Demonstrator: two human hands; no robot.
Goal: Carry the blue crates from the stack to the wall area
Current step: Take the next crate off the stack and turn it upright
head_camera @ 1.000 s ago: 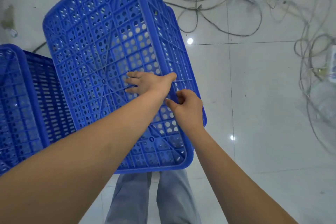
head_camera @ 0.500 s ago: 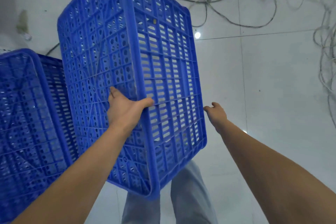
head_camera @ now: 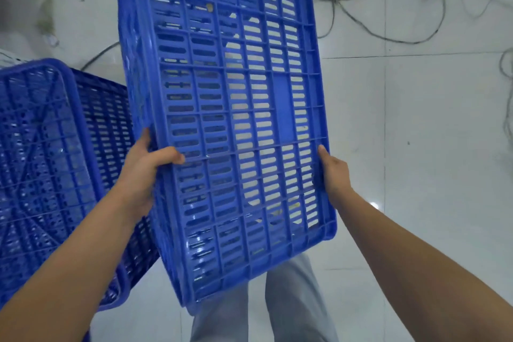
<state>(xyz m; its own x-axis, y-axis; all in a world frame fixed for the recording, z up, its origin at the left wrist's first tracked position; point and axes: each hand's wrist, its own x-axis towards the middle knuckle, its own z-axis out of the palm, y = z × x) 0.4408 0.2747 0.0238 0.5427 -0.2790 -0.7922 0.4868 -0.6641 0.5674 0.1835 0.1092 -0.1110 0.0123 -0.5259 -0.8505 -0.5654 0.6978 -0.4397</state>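
Single head-worn view, steeply downward and close over the held blue crate (head_camera: 238, 125), tiled floor (head_camera: 416, 147) beneath.

A blue slotted plastic crate (head_camera: 236, 125) is up off the floor, tilted on edge with one long perforated side wall facing the camera; its walls are ribbed grids of oblong slots. A second blue crate (head_camera: 52, 164), same make, sits lower at the left, bottom up.

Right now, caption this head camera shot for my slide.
Both hands, left and right, carry a tilted blue crate over a tiled floor.
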